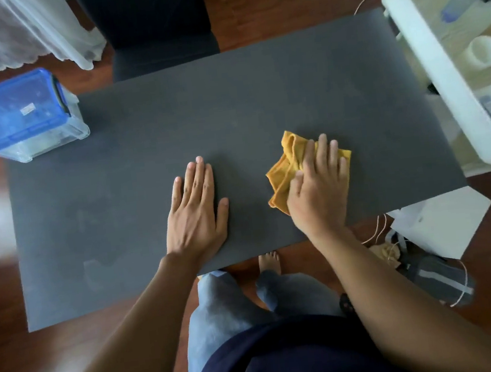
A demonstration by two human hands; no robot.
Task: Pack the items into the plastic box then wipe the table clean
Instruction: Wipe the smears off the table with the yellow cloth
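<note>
A dark grey table (170, 127) fills the middle of the view. My right hand (318, 189) presses flat on a crumpled yellow cloth (282, 172) near the table's front right. My left hand (196, 209) lies flat on the bare tabletop, fingers spread, holding nothing. A clear plastic box (22, 116) with a blue lid on it stands at the table's far left corner. What is inside the box is hard to make out.
A white shelf unit (437, 50) with a cup and bottles stands at the right. A black chair (159, 27) is behind the table. A white box (438, 222), cords and a bag lie on the wooden floor at the front right.
</note>
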